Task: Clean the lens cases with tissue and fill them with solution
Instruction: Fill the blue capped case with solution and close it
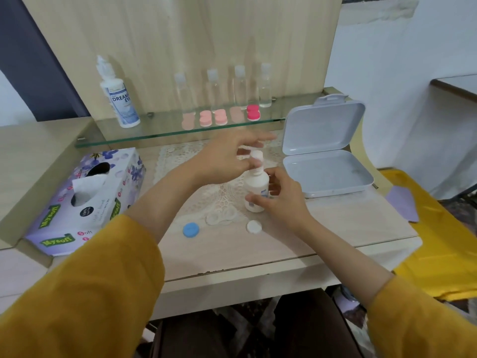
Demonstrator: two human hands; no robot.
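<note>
Near the front edge of the table (335, 228) lies the case (220, 217), lids off, seemingly cleaned but unfilled — right hand (281, 200) grips the bottle (256, 184), left hand (224, 157) pinches its cap (256, 155).

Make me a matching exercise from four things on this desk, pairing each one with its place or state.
Things:
1. tissue box
2. blue cap
3. grey box
4. small white bottle

Places or states:
A. upright, gripped by the right hand
B. on the right, lid swung open
C. lying loose, left of the clear lens case
D. far left, with a tissue sticking out

Pairs: 1-D, 2-C, 3-B, 4-A
</note>
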